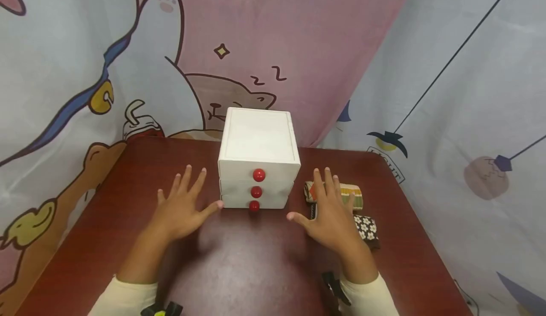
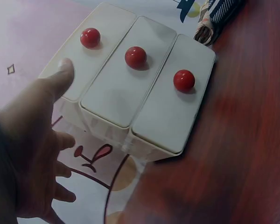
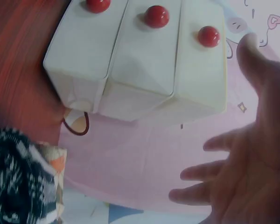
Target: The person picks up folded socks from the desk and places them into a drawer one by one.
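A white box with three stacked drawers (image 1: 261,136) stands at the back of the table, each front carrying a round red knob (image 1: 259,175). My left hand (image 1: 181,214) hovers to the box's left with fingers spread, its thumb near the lower front corner in the head view. On the other side, my right hand (image 1: 334,219) is also spread and holds nothing. It partly hides a striped rolled cloth bundle (image 1: 351,196) and a dark flowered cloth bundle (image 1: 366,227). All three drawers look closed in the left wrist view, where the box (image 2: 154,77) appears tilted.
The dark red-brown table (image 1: 251,259) runs back to a cartoon-printed curtain (image 1: 298,31) behind the box. More printed curtain hangs along the left and right sides. Dark straps (image 1: 334,287) show at both wrists.
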The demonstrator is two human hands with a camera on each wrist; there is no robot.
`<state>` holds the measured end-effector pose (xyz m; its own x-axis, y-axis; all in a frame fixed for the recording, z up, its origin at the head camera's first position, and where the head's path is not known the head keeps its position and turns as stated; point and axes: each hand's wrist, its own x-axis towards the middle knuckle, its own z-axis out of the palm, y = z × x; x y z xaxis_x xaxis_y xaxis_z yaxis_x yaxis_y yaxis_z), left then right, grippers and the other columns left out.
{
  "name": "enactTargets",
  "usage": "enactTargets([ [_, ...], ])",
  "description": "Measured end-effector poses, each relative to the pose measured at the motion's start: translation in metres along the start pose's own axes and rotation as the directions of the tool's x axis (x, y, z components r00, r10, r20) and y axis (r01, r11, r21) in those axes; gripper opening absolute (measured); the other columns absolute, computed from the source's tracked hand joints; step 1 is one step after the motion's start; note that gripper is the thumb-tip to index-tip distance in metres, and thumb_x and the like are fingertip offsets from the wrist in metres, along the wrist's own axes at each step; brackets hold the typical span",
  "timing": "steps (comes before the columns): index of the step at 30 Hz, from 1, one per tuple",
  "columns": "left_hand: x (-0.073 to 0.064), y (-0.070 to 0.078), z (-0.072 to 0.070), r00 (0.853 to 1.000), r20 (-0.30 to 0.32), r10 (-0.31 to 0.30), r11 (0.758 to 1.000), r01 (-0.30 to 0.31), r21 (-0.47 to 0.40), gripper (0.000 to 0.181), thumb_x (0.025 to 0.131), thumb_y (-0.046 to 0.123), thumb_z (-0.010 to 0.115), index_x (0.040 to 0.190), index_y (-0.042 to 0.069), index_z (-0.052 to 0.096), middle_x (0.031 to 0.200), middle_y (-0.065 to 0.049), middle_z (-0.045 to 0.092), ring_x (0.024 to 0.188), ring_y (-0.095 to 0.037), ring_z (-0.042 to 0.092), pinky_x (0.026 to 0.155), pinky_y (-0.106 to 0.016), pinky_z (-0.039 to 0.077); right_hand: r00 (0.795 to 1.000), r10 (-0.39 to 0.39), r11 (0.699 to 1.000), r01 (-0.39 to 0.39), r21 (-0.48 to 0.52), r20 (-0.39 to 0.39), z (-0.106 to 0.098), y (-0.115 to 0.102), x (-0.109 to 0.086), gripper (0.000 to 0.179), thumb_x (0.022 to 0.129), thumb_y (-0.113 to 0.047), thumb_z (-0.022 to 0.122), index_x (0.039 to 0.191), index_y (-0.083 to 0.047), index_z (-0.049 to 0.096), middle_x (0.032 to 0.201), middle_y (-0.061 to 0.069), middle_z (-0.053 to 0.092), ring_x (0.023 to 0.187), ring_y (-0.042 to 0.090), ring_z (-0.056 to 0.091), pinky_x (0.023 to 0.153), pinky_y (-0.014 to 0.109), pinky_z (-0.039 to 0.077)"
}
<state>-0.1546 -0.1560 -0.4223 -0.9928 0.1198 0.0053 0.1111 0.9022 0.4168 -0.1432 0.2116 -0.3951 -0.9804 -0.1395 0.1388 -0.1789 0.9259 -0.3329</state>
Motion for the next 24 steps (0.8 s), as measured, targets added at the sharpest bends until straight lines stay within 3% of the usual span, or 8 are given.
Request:
enactTargets([
  [4, 0.006, -0.004, 0.012, 1.0, -0.015, 0.001, 0.985, -0.003, -0.175, 0.096, 0.106, 0.071, 0.052, 0.177, 0.017, 0.015, 0.182, -0.026, 0.012, 0.164, -0.059, 0.021, 0.124, -0.087, 0.02, 0.995, 0.011, 0.999, -0.006, 0.053, -0.097, 0.003, -0.011, 0.0, 0.123, 0.089, -0.068, 0.081, 0.176, -0.013, 0.016, 0.18, 0.023, 0.02, 0.166, 0.05, 0.02, 0.121, 0.089, 0.017],
  [8, 0.013, -0.007, 0.022, 1.0, -0.028, -0.002, 0.936, -0.008, -0.352, 0.085, 0.112, 0.054, 0.055, 0.174, 0.006, 0.022, 0.179, -0.028, 0.023, 0.164, -0.054, 0.026, 0.13, -0.076, 0.024, 0.976, 0.023, 0.991, 0.006, 0.13, -0.218, 0.007, -0.023, 0.002, 0.115, 0.089, -0.06, 0.085, 0.173, -0.011, 0.024, 0.168, 0.025, 0.036, 0.153, 0.049, 0.034, 0.116, 0.081, 0.029],
  [11, 0.019, -0.007, 0.028, 1.0, 0.006, -0.021, 0.883, 0.021, -0.468, 0.079, 0.114, 0.048, 0.052, 0.173, 0.004, 0.025, 0.178, -0.027, 0.027, 0.166, -0.05, 0.022, 0.134, -0.071, 0.02, 0.955, 0.012, 0.982, 0.045, 0.185, -0.297, 0.011, -0.032, 0.005, 0.109, 0.089, -0.055, 0.087, 0.169, -0.008, 0.031, 0.157, 0.026, 0.045, 0.141, 0.047, 0.042, 0.111, 0.072, 0.035],
  [15, 0.024, -0.002, 0.036, 0.998, 0.052, -0.045, 0.79, 0.067, -0.61, 0.076, 0.115, 0.047, 0.052, 0.174, 0.008, 0.024, 0.18, -0.024, 0.024, 0.169, -0.045, 0.017, 0.136, -0.068, 0.015, 0.926, -0.019, 0.966, 0.115, 0.233, -0.378, 0.017, -0.043, 0.008, 0.099, 0.09, -0.047, 0.087, 0.162, -0.001, 0.038, 0.137, 0.026, 0.055, 0.12, 0.042, 0.046, 0.099, 0.059, 0.041],
  [18, 0.026, 0.004, 0.041, 0.997, 0.045, -0.054, 0.741, 0.071, -0.668, 0.075, 0.115, 0.045, 0.053, 0.175, 0.011, 0.023, 0.181, -0.023, 0.023, 0.169, -0.045, 0.015, 0.136, -0.068, 0.013, 0.903, -0.052, 0.952, 0.173, 0.251, -0.426, 0.023, -0.05, 0.011, 0.09, 0.09, -0.042, 0.086, 0.156, 0.003, 0.043, 0.121, 0.023, 0.057, 0.109, 0.037, 0.046, 0.09, 0.051, 0.043],
  [22, 0.029, 0.009, 0.048, 0.998, 0.024, -0.059, 0.686, 0.057, -0.725, 0.072, 0.116, 0.041, 0.053, 0.175, 0.013, 0.023, 0.182, -0.021, 0.021, 0.169, -0.044, 0.013, 0.136, -0.069, 0.01, 0.886, -0.086, 0.935, 0.23, 0.272, -0.455, 0.031, -0.06, 0.014, 0.08, 0.091, -0.033, 0.086, 0.149, 0.006, 0.046, 0.113, 0.021, 0.057, 0.107, 0.033, 0.049, 0.088, 0.049, 0.047],
  [24, 0.03, 0.012, 0.051, 0.997, 0.027, -0.068, 0.643, 0.064, -0.763, 0.071, 0.116, 0.04, 0.052, 0.175, 0.012, 0.023, 0.181, -0.021, 0.022, 0.167, -0.045, 0.02, 0.135, -0.069, 0.019, 0.887, -0.088, 0.925, 0.241, 0.292, -0.453, 0.034, -0.064, 0.015, 0.078, 0.091, -0.03, 0.086, 0.147, 0.006, 0.046, 0.112, 0.021, 0.057, 0.105, 0.032, 0.051, 0.087, 0.048, 0.049],
])
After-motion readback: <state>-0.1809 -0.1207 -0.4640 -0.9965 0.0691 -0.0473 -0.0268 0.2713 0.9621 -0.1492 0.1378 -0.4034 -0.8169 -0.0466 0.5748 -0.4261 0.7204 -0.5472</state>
